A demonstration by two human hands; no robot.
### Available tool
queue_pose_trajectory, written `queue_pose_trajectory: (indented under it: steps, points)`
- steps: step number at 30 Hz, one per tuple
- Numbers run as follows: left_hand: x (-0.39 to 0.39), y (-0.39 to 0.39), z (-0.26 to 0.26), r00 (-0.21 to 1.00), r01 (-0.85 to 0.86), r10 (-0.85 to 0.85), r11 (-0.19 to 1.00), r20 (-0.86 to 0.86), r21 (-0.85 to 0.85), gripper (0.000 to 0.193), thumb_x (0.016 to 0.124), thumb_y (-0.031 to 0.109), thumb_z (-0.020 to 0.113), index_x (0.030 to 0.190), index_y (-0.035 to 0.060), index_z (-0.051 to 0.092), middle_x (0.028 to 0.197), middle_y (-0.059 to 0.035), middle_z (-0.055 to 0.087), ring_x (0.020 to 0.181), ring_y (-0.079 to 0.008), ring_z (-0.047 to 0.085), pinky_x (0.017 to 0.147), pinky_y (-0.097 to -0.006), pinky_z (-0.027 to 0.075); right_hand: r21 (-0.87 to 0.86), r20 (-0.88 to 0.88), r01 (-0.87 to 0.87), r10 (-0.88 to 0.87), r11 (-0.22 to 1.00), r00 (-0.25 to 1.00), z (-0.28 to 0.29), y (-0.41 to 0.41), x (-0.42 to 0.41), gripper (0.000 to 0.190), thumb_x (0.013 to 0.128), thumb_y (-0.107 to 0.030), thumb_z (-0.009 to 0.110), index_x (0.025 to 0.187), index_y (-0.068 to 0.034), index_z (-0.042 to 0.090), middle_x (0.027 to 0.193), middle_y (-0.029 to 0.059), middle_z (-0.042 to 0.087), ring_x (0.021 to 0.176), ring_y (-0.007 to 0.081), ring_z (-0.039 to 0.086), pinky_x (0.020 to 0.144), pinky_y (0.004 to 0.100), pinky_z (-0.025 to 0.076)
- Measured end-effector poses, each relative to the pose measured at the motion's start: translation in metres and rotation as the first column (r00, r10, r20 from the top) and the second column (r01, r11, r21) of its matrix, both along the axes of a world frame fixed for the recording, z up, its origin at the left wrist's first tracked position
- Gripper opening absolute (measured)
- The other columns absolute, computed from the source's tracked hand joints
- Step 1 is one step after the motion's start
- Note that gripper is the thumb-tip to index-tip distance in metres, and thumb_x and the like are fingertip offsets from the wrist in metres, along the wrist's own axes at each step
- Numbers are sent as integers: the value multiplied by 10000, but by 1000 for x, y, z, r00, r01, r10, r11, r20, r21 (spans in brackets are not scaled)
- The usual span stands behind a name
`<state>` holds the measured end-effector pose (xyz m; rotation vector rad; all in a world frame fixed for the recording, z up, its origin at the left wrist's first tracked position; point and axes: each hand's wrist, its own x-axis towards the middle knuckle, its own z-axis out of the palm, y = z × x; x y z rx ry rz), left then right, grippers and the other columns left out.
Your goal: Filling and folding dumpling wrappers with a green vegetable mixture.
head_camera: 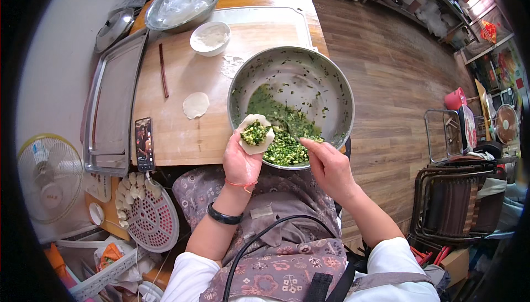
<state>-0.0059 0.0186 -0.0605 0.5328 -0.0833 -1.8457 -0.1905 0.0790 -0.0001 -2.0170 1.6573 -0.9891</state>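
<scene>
On the palm and fingers of my left hand (243, 159) lies a round dough wrapper (260, 148) with a mound of chopped green and pale yellow filling (253, 133) on it. My right hand (329, 165) grips a thin utensil over the large metal bowl (348, 107); its far end is hidden in the greens. Chopped filling (285, 151) is heaped at the bowl's near side, with green liquid beside it. Another flat wrapper (196, 105) rests on the wooden board (174, 136), left of the bowl.
A white bowl of flour (210, 39), brown chopsticks (164, 71), a phone (144, 144) and a metal tray (112, 103) stand left and behind. A basin with plastic bags (184, 4) is at the back. Dumplings (132, 190) lie on a perforated round tray (153, 219) at lower left.
</scene>
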Motion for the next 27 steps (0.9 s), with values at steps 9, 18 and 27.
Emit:
queue_pose_trajectory:
  steps: [9, 18, 27]
  points:
    - [0, -1, -2, 998, -39, 42, 998, -43, 56, 395, 970, 213, 301, 1245, -40, 429, 1233, -160, 508, 1153, -292, 490, 991, -450, 403, 16, -103, 83, -80, 996, 991, -4, 2, -1, 298, 819, 23, 547, 1104, -51, 589, 758, 118, 579, 644, 280, 583, 574, 351, 477]
    - [0, 2, 13, 996, 56, -58, 998, -63, -32, 425, 976, 234, 275, 1294, -25, 386, 1251, -153, 495, 1178, -287, 472, 1007, -439, 384, 52, -555, 11, 20, 999, 832, -38, -6, -3, 233, 757, -111, 583, 985, -80, 622, 713, 61, 550, 729, 239, 566, 643, 361, 466]
    - [-12, 6, 38, 979, 197, -200, 977, -35, -76, 520, 982, 358, 251, 1333, -17, 331, 1278, -160, 475, 1191, -293, 461, 1015, -436, 372, 475, 880, -342, -449, 811, 156, -31, -33, 21, 594, 936, -468, 403, 1333, -28, 373, 1241, 131, 500, 1112, 261, 494, 963, 396, 368]
